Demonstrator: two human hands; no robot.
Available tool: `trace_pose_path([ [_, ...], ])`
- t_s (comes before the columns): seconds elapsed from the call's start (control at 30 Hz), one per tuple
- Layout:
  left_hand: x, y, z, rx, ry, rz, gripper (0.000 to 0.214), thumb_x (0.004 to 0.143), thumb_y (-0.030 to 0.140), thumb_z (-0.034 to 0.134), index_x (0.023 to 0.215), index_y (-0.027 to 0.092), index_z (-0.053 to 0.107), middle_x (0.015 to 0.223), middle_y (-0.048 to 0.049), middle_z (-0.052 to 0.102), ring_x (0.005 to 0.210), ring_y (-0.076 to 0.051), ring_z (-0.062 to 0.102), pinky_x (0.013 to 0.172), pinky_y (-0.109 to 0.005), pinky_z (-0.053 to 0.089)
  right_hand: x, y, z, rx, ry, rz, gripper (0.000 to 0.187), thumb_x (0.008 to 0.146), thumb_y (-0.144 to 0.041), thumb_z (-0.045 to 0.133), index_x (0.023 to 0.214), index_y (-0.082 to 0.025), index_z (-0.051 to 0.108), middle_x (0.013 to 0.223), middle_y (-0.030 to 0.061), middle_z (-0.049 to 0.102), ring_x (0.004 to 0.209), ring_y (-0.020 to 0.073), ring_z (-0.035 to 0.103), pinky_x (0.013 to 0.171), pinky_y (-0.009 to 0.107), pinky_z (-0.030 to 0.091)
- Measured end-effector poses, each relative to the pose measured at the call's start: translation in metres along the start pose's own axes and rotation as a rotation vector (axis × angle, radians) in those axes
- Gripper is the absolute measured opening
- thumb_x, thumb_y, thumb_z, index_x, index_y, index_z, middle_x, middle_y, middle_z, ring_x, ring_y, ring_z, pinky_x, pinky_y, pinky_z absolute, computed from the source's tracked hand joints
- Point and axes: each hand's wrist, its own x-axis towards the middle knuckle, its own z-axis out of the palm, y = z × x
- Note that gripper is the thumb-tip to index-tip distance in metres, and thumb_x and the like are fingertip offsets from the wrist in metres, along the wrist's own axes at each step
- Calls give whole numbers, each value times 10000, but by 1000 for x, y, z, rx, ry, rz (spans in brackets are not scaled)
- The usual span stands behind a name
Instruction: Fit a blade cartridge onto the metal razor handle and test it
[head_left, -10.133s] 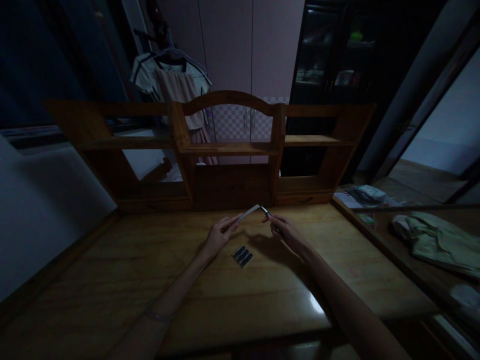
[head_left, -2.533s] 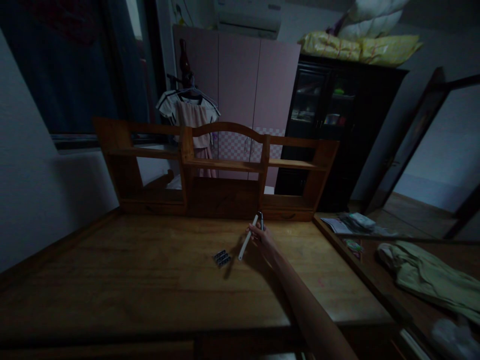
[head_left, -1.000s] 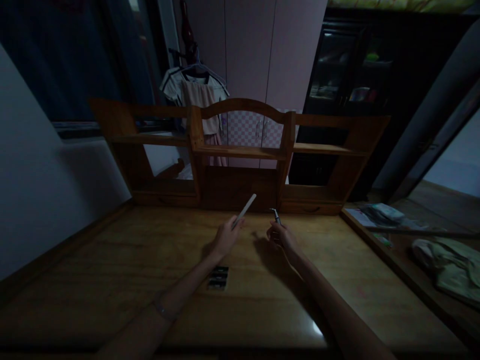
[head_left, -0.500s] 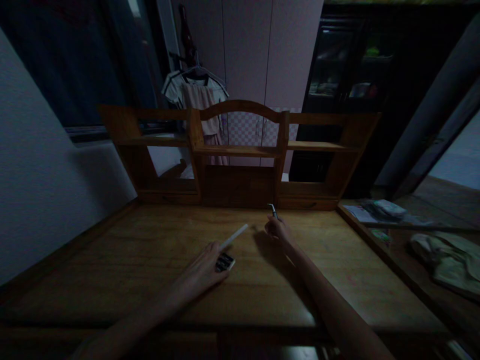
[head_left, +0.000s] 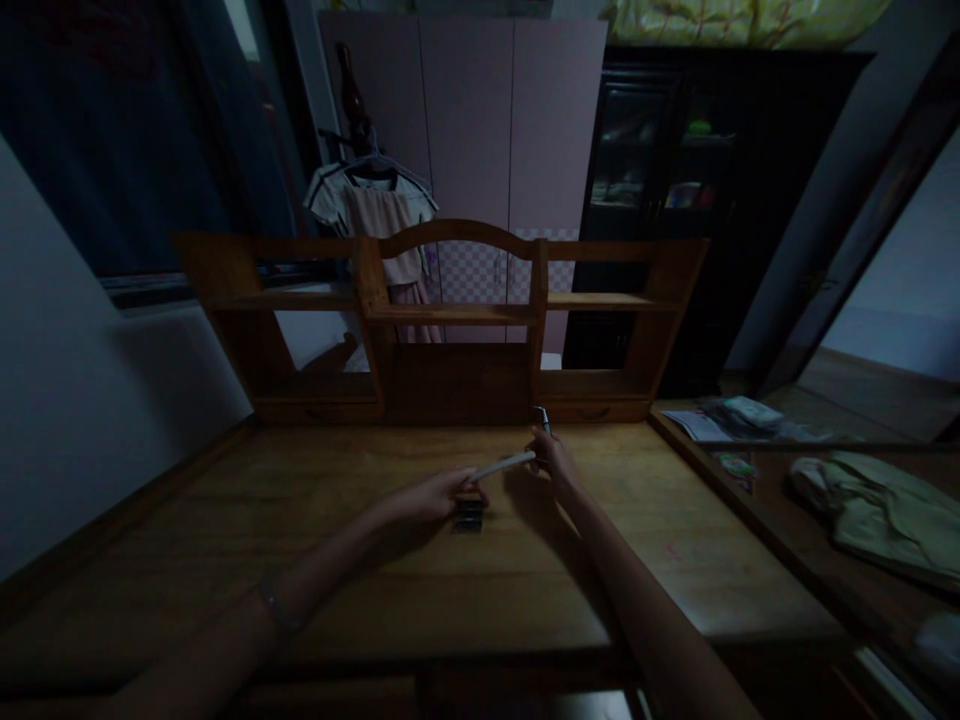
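My left hand (head_left: 442, 492) is closed on one end of a thin, straight white stick (head_left: 504, 466), which slants up to the right. Just below its fingers is a small black block with light stripes (head_left: 469, 514); whether the fingers touch it I cannot tell. My right hand (head_left: 553, 462) grips a slim dark tool with a bent, shiny metal tip (head_left: 543, 418), the tip pointing away from me. The stick's far end reaches the right hand's fingers, seemingly touching them. Shadow hides the finer detail of the fingers.
Both hands are over a wooden desk (head_left: 360, 590) with a raised shelf unit (head_left: 454, 315) along its back. To the right, beyond the desk's edge rail, lie papers and a plastic bag (head_left: 742, 413) and a pale green cloth bag (head_left: 877, 505). A wall stands close at left.
My left hand has moved right and turned, bringing the white stick's end to my right hand. The black block is now below the left fingers, less covered. The view has shifted slightly.
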Motion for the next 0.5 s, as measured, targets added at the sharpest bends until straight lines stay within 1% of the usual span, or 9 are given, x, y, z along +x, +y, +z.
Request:
trace_pose_path([
  [0.07,5,-2,-3,-108,-46,4,469,630,19,469,1055,176,593,1140,-98,594,1093,-229,542,938,-402,427,1,0,-1,0,-9,3,375,731,-507,570,593,-167,493,519,-4,517,395,88,436,417,224,342],
  [0.1,6,-3,-5,-148,-46,3,503,626,23,475,1093,181,575,1184,-101,575,1107,-227,538,934,-395,432,2,0,-1,-1,-16,5,376,731,-506,567,585,-168,488,512,-4,514,393,88,436,413,223,338],
  [0.17,7,-2,-12,-154,41,-1,523,642,52,503,1143,198,552,1249,-101,537,1127,-221,523,917,-364,446,5,2,-2,-7,-29,10,376,734,-505,559,579,-172,479,505,-4,515,389,88,437,405,222,332],
  [0.23,9,-3,-19,-92,200,-11,433,682,132,552,1109,201,570,1224,-95,546,1103,-220,519,856,-320,471,8,5,-2,-20,-44,12,382,741,-507,551,568,-176,469,488,-9,507,371,83,424,387,219,310],
  [0.3,12,-9,-26,-54,377,-46,285,747,289,575,1014,190,584,1073,-82,590,980,-207,549,712,-266,489,9,9,-1,-40,-63,9,399,754,-508,537,540,-185,441,435,-28,458,336,73,372,354,215,254],
  [0.33,13,-14,-27,-62,467,-79,267,786,387,548,953,181,577,950,-67,596,869,-187,560,620,-235,470,10,11,0,-51,-78,8,409,761,-507,529,524,-191,424,405,-39,423,320,69,341,339,216,222],
  [0.4,15,-26,-27,-114,612,-171,392,835,553,439,823,171,529,696,-11,513,610,-132,493,475,-192,371,9,15,3,-74,-115,13,420,775,-498,512,503,-202,395,368,-51,371,300,67,294,322,221,178],
  [0.43,15,-32,-26,-141,650,-210,449,840,606,395,779,174,499,619,18,446,521,-109,424,439,-186,317,8,17,5,-83,-135,19,415,778,-489,509,500,-206,387,362,-52,363,297,68,287,318,222,171],
  [0.5,14,-40,-23,-157,668,-236,504,834,664,350,727,182,453,564,48,361,453,-87,322,418,-188,246,6,19,10,-97,-172,32,400,777,-468,516,505,-209,380,367,-50,371,299,70,294,313,222,166],
])
